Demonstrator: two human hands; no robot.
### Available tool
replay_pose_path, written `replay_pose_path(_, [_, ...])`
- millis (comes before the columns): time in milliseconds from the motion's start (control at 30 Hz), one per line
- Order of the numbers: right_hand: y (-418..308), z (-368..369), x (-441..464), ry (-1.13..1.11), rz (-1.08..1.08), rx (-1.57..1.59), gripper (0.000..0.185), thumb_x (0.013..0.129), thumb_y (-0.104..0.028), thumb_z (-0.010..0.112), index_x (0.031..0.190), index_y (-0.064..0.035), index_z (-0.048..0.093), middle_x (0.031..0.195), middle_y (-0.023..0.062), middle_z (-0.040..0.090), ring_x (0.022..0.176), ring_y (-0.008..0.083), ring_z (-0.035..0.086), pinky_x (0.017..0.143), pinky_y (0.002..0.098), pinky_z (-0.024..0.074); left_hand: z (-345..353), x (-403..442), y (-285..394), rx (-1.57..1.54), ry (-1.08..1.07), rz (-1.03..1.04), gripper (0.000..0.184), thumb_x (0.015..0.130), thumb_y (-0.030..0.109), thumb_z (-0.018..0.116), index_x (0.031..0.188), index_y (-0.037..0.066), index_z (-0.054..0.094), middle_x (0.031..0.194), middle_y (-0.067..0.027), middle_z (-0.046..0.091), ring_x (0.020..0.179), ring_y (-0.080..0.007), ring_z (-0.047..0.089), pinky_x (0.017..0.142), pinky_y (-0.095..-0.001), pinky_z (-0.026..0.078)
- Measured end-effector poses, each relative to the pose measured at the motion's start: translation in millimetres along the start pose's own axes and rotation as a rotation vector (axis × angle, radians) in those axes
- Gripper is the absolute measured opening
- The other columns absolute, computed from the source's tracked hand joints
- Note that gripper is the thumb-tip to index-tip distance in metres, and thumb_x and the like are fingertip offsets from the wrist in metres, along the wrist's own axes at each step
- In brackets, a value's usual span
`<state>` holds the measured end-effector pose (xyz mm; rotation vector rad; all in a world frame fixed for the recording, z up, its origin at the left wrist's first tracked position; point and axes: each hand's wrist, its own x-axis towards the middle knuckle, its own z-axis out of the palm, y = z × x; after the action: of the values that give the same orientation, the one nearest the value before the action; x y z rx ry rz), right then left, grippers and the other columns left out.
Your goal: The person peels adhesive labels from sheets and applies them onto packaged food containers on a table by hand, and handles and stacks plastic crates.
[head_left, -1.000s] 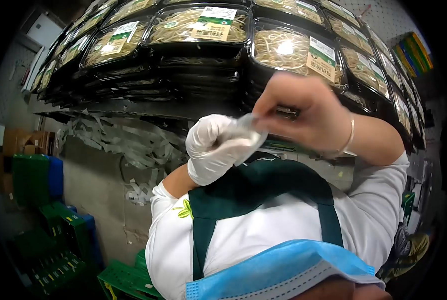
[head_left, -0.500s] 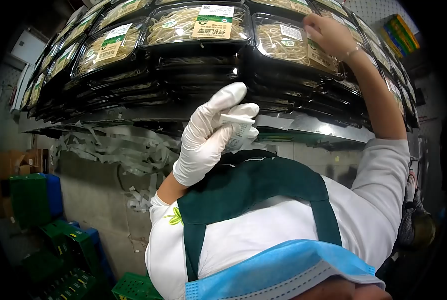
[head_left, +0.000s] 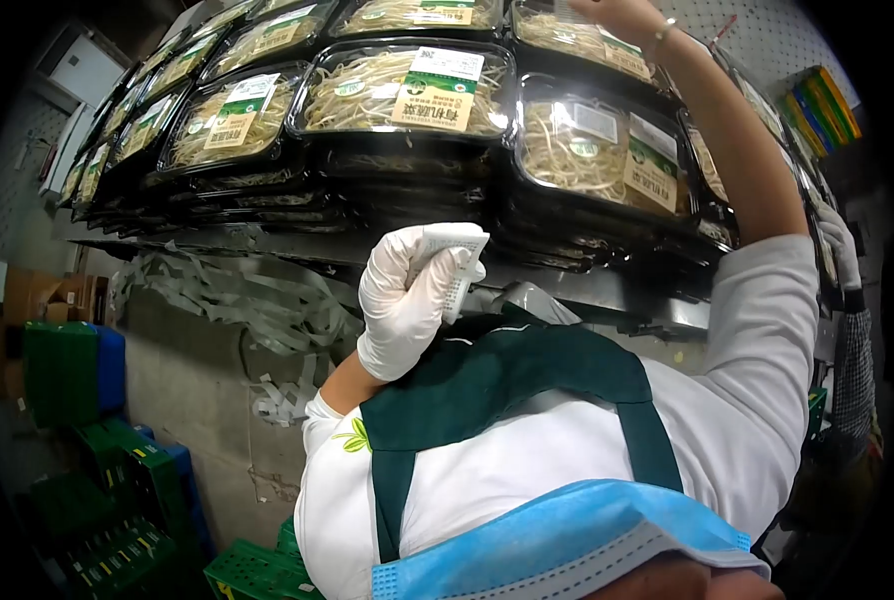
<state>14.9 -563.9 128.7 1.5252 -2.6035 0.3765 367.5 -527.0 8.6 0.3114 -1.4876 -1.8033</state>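
My left hand [head_left: 407,300], in a white glove, is closed around a folded strip of printed white labels [head_left: 455,245] in front of the stacks. At the top edge of the view is my bare right hand [head_left: 622,14], partly cut off. Its fingertips are pinched at a small white label [head_left: 569,12] over a black tray of bean sprouts [head_left: 592,42] in the row behind. Nearer to me, a bean sprout tray [head_left: 577,165] carries a white label beside its green and tan one. Left of it lies another clear-lidded tray [head_left: 357,105].
Several stacked sprout trays cover the metal table [head_left: 682,312]. Torn backing strips [head_left: 237,300] hang below its edge. Green crates [head_left: 62,375] stand on the left floor. At the right, another person's gloved hand [head_left: 839,245] and checked sleeve [head_left: 853,365] show beside the stacks.
My right hand has moved up and away from the front right tray to the one behind. My left hand has lowered and closed on the label strip. Another person's gloved hand has appeared at right.
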Motion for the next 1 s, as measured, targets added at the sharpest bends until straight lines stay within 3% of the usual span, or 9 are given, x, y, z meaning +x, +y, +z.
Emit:
replay_pose_path(133, [13.3, 28.5, 11.6, 0.199, -0.246, -0.192, 0.03, 0.073, -0.031, 0.057, 0.081, -0.0018, 0.061, 0.077, 0.0193, 0.061, 0.074, 0.0304, 0.059, 0.068, 0.038, 0.0462, -14.1, 13.2, -6.2, 0.451, -0.075, 0.39, 0.014, 0.082, -0.002, 0.055, 0.096, 0.0, 0.057, 0.095, -0.01, 0.059, 0.075, -0.0122, 0.058, 0.069, -0.023, 0.048])
replay_pose_path(267, [18.7, -3.4, -0.9, -0.206, 0.106, -0.395, 0.03, 0.078, -0.03, 0.053, 0.09, -0.0041, 0.062, 0.085, 0.0187, 0.062, 0.08, 0.0319, 0.06, 0.073, 0.0394, 0.0464, -11.2, 11.2, 1.6, -0.121, -0.186, 0.031, 0.021, 0.083, -0.004, 0.052, 0.103, -0.001, 0.056, 0.106, -0.0141, 0.057, 0.088, -0.0188, 0.06, 0.078, -0.0271, 0.049])
replay_pose_path(333, [23.2, 10.3, -3.5, 0.018, -0.139, -0.12, 0.026, 0.081, -0.023, 0.052, 0.095, -0.0016, 0.06, 0.086, 0.0158, 0.063, 0.077, 0.0264, 0.061, 0.07, 0.0371, 0.0472, 2.9, 13.9, 13.0, -0.238, 0.019, -0.054, 0.02, 0.085, -0.001, 0.049, 0.105, -0.001, 0.054, 0.105, -0.0166, 0.058, 0.085, -0.0205, 0.062, 0.075, -0.0289, 0.052])
replay_pose_path(433, [-62.4, 8.3, -80.7, -0.375, -0.496, 0.757, 0.024, 0.085, -0.022, 0.055, 0.101, -0.0041, 0.058, 0.094, 0.0057, 0.058, 0.082, 0.0156, 0.057, 0.076, 0.0296, 0.0464, -0.9, 20.9, 2.8, -0.181, 0.029, 0.111, 0.013, 0.085, 0.002, 0.052, 0.096, -0.003, 0.055, 0.086, -0.0152, 0.063, 0.07, -0.0176, 0.063, 0.06, -0.0265, 0.053])
replay_pose_path(600, [-109.8, 14.6, -134.2, -0.148, -1.137, 0.845, 0.024, 0.069, -0.007, 0.071, 0.091, -0.0055, 0.062, 0.08, 0.006, 0.061, 0.076, 0.0157, 0.058, 0.068, 0.0264, 0.0469, -1.3, 22.9, 0.4, -0.119, 0.129, 0.19, 0.007, 0.081, 0.002, 0.059, 0.086, -0.001, 0.057, 0.072, -0.0067, 0.061, 0.056, -0.0068, 0.054, 0.049, -0.0196, 0.043])
replay_pose_path(700, [-72.2, -0.2, -41.4, 0.084, -0.844, 0.497, 0.024, 0.073, -0.01, 0.066, 0.097, -0.0104, 0.061, 0.095, 0.0118, 0.062, 0.086, 0.0242, 0.06, 0.073, 0.0301, 0.048, 1.3, 29.8, 6.6, -0.076, 0.146, 0.079, 0.011, 0.083, 0.004, 0.058, 0.093, -0.001, 0.058, 0.074, -0.0071, 0.06, 0.052, -0.0037, 0.049, 0.045, -0.0177, 0.039])
replay_pose_path(833, [52.4, 20.4, 143.6, 0.252, 0.003, 0.134, 0.029, 0.072, -0.031, 0.063, 0.072, -0.0024, 0.063, 0.061, 0.0089, 0.059, 0.055, 0.0178, 0.054, 0.052, 0.0326, 0.0437, -13.5, 29.6, -6.2, 0.039, 0.158, 0.121, 0.01, 0.085, 0.003, 0.053, 0.094, 0.0, 0.054, 0.082, -0.0101, 0.059, 0.061, -0.0091, 0.054, 0.053, -0.0185, 0.045])
replay_pose_path(933, [92.8, 64.6, 172.0, 0.247, -0.059, -0.135, 0.026, 0.072, -0.027, 0.061, 0.083, -0.0035, 0.062, 0.072, 0.0103, 0.061, 0.067, 0.0186, 0.055, 0.06, 0.031, 0.0439, -31.6, 33.7, -18.5, 0.528, 0.162, 0.44, 0.012, 0.082, -0.003, 0.054, 0.094, 0.001, 0.053, 0.088, -0.0082, 0.056, 0.076, -0.0137, 0.058, 0.067, -0.0236, 0.049])
replay_pose_path(1000, [79.1, 60.3, 150.1, 0.047, 0.04, -0.134, 0.031, 0.076, -0.021, 0.061, 0.103, -0.0073, 0.057, 0.103, 0.0146, 0.06, 0.092, 0.0301, 0.058, 0.079, 0.035, 0.0464, -26.7, 29.2, -14.3, 0.162, 0.102, 0.282, 0.012, 0.082, -0.005, 0.053, 0.093, -0.001, 0.052, 0.095, -0.012, 0.056, 0.082, -0.018, 0.06, 0.072, -0.0293, 0.053])
